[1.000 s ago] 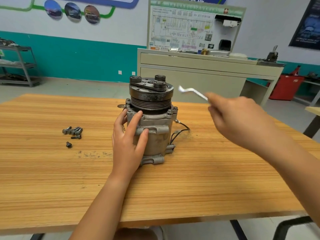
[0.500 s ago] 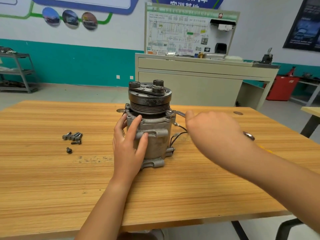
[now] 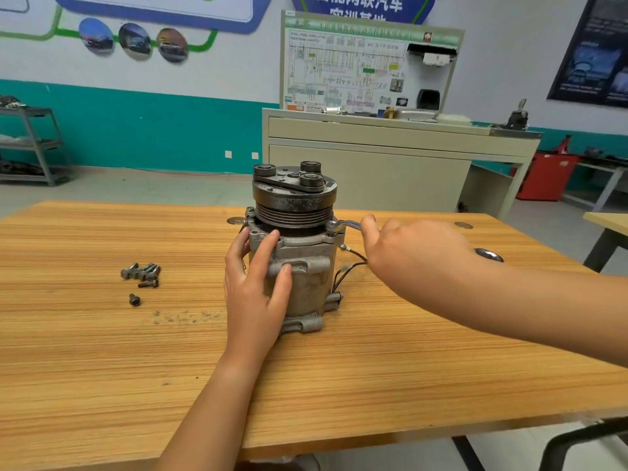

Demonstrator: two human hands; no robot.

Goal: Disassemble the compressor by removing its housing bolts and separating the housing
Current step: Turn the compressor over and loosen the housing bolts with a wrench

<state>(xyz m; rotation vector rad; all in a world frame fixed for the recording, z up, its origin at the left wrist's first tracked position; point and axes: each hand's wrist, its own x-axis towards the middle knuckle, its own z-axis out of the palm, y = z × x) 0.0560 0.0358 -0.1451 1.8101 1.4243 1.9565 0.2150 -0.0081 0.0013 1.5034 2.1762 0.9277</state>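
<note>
One compressor (image 3: 299, 266) stands upright on the worktop (image 3: 102, 368), under the left hand (image 3: 255, 290), whose spread fingers press flat against the near side of its housing. To the right of that hand, the right hand (image 3: 407, 253) curls round a wrench (image 3: 348, 225) whose head sits on a bolt (image 3: 332, 224) at the flange's right corner.

If the head is not fully seated, a hard pull could slip it off, rounding the bolt or driving the knuckles into the pulley (image 3: 294, 212). The left hand presses rather than grips, so a sideways pull may tip or spin the tall body. Wires (image 3: 353, 266) just below the right hand could snag. Loose bolts (image 3: 141, 271), well left of the left hand, might roll.

No brand shows on the compressor. Beyond the hands, a blue sign (image 3: 360, 8) bears Chinese characters cropped at the top, its lower row seemingly 实训基地. A wiring board (image 3: 346, 66) shows "HV", the rest too small.
</note>
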